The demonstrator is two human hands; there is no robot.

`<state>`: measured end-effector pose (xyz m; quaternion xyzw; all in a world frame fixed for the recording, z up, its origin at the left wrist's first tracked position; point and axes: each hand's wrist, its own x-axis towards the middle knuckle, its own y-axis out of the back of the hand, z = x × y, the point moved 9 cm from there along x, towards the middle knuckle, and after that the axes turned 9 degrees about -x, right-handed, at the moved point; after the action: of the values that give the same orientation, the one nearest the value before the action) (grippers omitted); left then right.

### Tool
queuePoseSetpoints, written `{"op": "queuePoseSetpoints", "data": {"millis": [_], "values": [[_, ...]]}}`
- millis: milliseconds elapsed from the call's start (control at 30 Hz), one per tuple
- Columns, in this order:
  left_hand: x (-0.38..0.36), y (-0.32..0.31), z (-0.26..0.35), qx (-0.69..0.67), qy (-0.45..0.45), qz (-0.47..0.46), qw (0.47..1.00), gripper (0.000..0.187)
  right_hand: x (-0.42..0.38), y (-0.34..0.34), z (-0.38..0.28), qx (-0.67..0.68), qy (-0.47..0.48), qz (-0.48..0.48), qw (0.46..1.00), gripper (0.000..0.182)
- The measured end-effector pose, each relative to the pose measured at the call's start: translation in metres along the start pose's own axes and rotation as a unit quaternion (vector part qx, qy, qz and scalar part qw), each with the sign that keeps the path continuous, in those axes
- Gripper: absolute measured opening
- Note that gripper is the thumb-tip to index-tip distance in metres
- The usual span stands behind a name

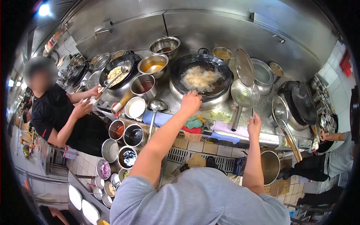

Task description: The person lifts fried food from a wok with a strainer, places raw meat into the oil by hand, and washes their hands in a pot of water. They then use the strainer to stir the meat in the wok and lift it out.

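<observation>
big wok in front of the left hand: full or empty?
Full: the wok holds pale, frothy food; left hand at its rim.

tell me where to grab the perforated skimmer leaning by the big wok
Take the perforated skimmer by its long handle, near the lower end that juts toward the person at the counter edge. Its bowl leans up beside the big wok of bubbling oil, so come from below with the right hand, already close by.

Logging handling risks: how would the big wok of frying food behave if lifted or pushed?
The wok is probably heavy: wide and holding bubbling oil. The oil would likely slosh if tilted. Its rounded body sits in a ring, so pushing may rock it. The left hand is at its rim.
</observation>
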<state>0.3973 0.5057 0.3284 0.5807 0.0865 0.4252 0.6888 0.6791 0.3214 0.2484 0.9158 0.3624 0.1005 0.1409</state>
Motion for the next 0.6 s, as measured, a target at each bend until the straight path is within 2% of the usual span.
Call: {"op": "queuePoseSetpoints", "data": {"millis": [67, 100, 133, 200, 233, 300, 400, 600], "values": [[0.012, 0.003, 0.007, 0.059, -0.044, 0.056, 0.996, 0.017, -0.014, 0.019, 0.028, -0.068, -0.016, 0.038, 0.997, 0.034], [0.019, -0.007, 0.004, 0.083, -0.036, 0.004, 0.996, 0.018, -0.020, 0.024, 0.047, -0.068, -0.018, 0.039, 0.997, 0.034], [0.025, -0.011, 0.002, 0.082, -0.037, 0.002, 0.996, 0.018, -0.025, 0.028, 0.062, -0.086, -0.005, 0.038, 0.996, 0.034], [0.034, -0.030, -0.006, 0.139, -0.026, -0.059, 0.988, 0.016, -0.037, 0.035, 0.076, -0.104, 0.010, 0.034, 0.994, 0.034], [0.039, -0.032, -0.008, 0.139, -0.025, -0.059, 0.988, 0.016, -0.044, 0.037, 0.087, -0.095, -0.027, 0.025, 0.995, 0.034], [0.044, -0.045, -0.012, 0.155, -0.013, -0.116, 0.981, 0.021, -0.060, 0.039, 0.095, -0.076, -0.075, 0.013, 0.994, 0.032], [0.044, -0.055, -0.016, 0.144, 0.003, -0.118, 0.982, 0.025, -0.074, 0.045, 0.086, -0.145, -0.029, 0.034, 0.988, 0.031], [0.038, -0.059, -0.023, 0.160, -0.023, -0.064, 0.985, 0.022, -0.071, 0.027, 0.085, -0.137, -0.048, 0.023, 0.989, 0.034]]}}
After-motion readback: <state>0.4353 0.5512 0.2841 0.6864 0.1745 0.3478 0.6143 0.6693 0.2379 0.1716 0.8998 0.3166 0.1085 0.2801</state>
